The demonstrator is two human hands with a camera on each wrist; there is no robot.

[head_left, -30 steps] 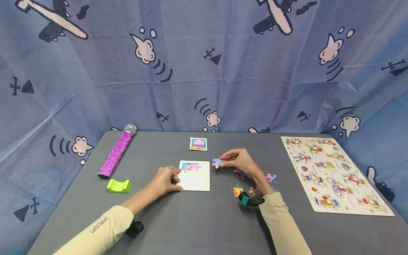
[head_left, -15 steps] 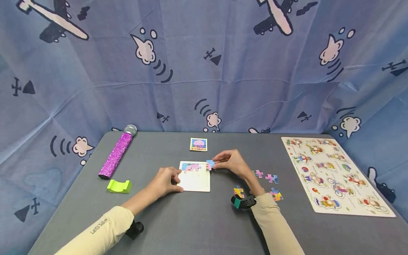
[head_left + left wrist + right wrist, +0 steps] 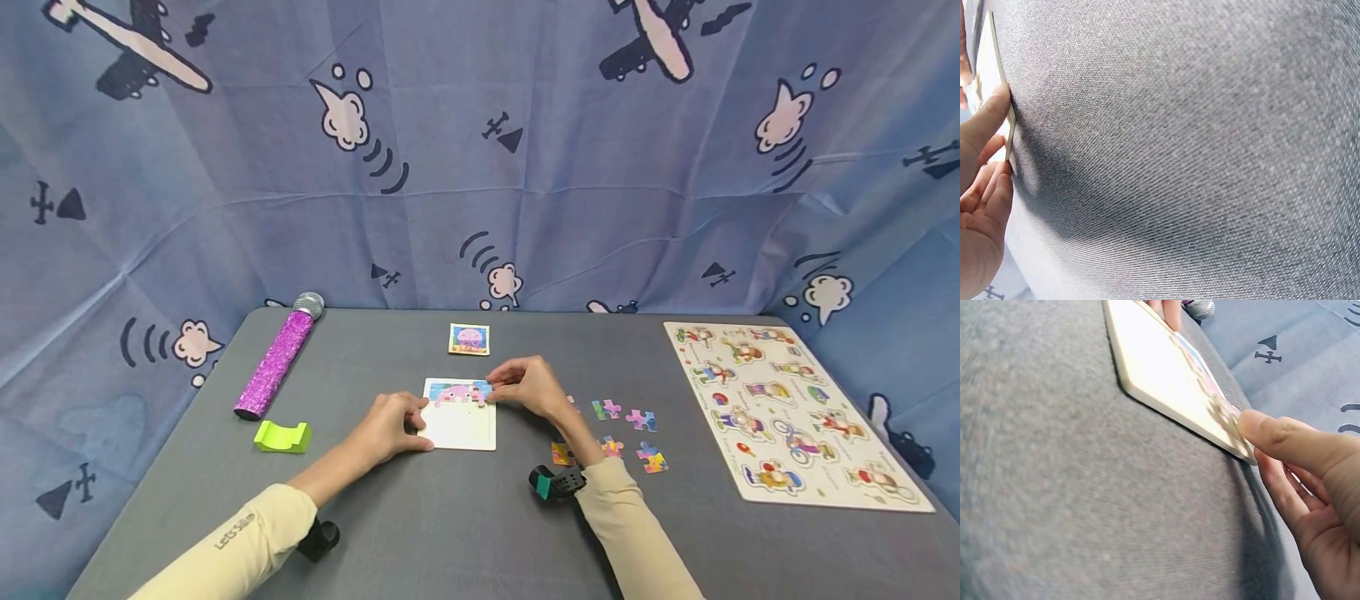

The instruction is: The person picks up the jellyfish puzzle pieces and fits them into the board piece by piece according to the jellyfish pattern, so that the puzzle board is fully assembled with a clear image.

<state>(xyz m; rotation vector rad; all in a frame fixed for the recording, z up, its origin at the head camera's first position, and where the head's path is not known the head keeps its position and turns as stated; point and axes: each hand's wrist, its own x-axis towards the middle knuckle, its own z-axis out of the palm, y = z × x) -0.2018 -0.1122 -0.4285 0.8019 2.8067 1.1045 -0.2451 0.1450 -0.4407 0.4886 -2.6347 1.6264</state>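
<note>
A white puzzle tray [image 3: 459, 430] lies on the table, with joined pink and blue puzzle pieces [image 3: 452, 393] along its far side. My left hand [image 3: 390, 423] holds the tray's left edge, its thumb on the near part and fingers farther up; in the left wrist view the thumb [image 3: 992, 112] rests against that edge. At the tray's far right corner my right hand [image 3: 529, 387] pinches a blue-and-pink puzzle piece [image 3: 481, 388] against the row. In the right wrist view my right thumb [image 3: 1263, 427] covers most of that piece.
Several loose puzzle pieces [image 3: 641, 420] lie right of the tray, some partly behind the right forearm. A small picture card [image 3: 469, 340] sits beyond the tray. Leftward are a purple glitter microphone [image 3: 276, 362] and a green stand [image 3: 282, 437]; a large picture board [image 3: 787, 417] is at right.
My right hand has carried the blue-and-pink puzzle piece leftward, from beside the tray onto its far right corner. The left hand has stayed on the tray's edge.
</note>
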